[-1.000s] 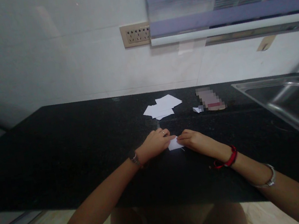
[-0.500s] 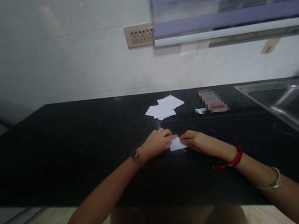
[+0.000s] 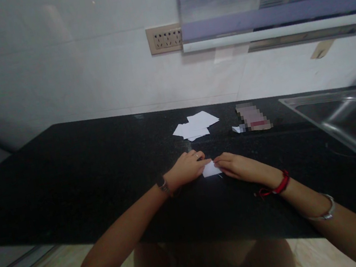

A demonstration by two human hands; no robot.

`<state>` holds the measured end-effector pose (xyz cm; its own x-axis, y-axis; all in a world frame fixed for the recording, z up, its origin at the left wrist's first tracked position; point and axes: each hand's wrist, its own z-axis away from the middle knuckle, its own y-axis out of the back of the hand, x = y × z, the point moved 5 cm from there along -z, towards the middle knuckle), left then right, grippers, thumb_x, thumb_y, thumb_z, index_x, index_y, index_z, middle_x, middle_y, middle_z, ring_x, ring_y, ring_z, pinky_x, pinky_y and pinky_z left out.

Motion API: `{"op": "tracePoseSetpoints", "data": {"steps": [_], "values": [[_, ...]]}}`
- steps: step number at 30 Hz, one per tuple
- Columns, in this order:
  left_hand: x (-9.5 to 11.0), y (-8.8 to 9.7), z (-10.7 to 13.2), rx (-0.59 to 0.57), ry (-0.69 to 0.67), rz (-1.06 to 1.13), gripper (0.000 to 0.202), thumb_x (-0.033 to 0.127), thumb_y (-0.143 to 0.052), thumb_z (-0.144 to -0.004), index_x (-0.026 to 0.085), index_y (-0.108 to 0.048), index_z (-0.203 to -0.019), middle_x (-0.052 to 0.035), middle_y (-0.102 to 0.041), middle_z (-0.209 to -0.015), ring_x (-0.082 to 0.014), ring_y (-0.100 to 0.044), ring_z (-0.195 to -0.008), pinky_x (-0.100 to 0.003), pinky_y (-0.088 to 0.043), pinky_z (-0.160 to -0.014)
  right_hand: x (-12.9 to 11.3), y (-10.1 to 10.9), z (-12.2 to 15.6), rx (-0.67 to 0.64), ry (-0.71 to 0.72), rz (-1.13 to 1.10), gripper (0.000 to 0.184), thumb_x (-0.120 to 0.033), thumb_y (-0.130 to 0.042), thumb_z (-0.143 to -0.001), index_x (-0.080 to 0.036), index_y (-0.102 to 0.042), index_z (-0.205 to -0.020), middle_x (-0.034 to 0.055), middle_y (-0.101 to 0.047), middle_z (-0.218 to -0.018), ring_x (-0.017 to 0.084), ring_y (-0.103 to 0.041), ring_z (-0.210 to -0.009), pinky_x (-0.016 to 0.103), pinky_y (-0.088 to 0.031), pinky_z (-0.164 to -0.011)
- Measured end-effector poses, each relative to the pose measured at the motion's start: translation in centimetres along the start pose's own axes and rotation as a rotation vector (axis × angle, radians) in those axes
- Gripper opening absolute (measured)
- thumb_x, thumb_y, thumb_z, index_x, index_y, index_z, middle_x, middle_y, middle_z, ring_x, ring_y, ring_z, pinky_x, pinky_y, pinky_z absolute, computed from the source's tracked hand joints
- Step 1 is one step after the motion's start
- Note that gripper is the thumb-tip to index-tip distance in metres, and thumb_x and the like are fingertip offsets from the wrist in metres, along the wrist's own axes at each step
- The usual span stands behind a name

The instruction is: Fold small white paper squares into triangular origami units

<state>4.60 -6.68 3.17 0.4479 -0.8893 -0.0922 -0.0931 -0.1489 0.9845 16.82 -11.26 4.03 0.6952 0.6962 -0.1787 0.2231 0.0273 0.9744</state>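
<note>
A small white piece of paper [image 3: 210, 170] lies on the black countertop between my two hands. My left hand [image 3: 188, 167] grips its left side, thumb along the upper edge and the other fingers curled. From the right, my right hand [image 3: 236, 164] pinches the paper's upper right corner with its fingers pressed together. The fingertips of both hands nearly meet at the top of the paper. Part of the paper is hidden under the fingers, so I cannot tell how it is folded there.
Beyond my hands lies a loose pile of white paper pieces [image 3: 197, 125]. To its right are a small folded white paper [image 3: 236, 129] and a blurred-out pinkish flat object [image 3: 253, 116]. A metal sink [image 3: 325, 127] is set into the countertop [image 3: 103, 178] at the right.
The view has tilted slightly. Both hands stay on the white paper in almost the same pose, with only a slight shift of the fingers.
</note>
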Motion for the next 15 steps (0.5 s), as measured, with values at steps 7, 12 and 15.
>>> {"op": "tracePoseSetpoints", "data": {"steps": [7, 12, 15], "values": [[0.12, 0.16, -0.02, -0.011, 0.008, -0.006, 0.029, 0.030, -0.033, -0.086, 0.030, -0.046, -0.112, -0.0032, -0.049, -0.103, -0.0165, -0.045, -0.087, -0.026, -0.034, -0.065, 0.04, 0.13, -0.33, 0.001, 0.001, 0.021, 0.022, -0.014, -0.039, -0.082, -0.014, -0.054, -0.097, 0.0098, -0.055, -0.097, 0.018, -0.049, -0.091, 0.033, -0.042, -0.079], [0.19, 0.22, -0.06, -0.017, 0.022, -0.011, 0.028, 0.030, -0.033, -0.086, 0.030, -0.047, -0.110, -0.0030, -0.050, -0.102, -0.0167, -0.045, -0.086, -0.026, -0.034, -0.063, -0.08, 0.33, -0.32, -0.049, -0.012, 0.057, 0.020, -0.015, -0.038, -0.083, -0.014, -0.056, -0.092, 0.0090, -0.056, -0.091, 0.017, -0.051, -0.085, 0.031, -0.042, -0.076], [0.15, 0.20, -0.01, -0.021, 0.032, -0.015, 0.028, 0.031, -0.033, -0.086, 0.030, -0.046, -0.111, -0.0030, -0.049, -0.103, -0.0164, -0.045, -0.086, -0.026, -0.034, -0.064, -0.36, 0.50, 0.00, -0.065, -0.008, 0.071, 0.020, -0.014, -0.039, -0.082, -0.013, -0.056, -0.090, 0.0088, -0.056, -0.087, 0.017, -0.051, -0.082, 0.030, -0.041, -0.075]]}}
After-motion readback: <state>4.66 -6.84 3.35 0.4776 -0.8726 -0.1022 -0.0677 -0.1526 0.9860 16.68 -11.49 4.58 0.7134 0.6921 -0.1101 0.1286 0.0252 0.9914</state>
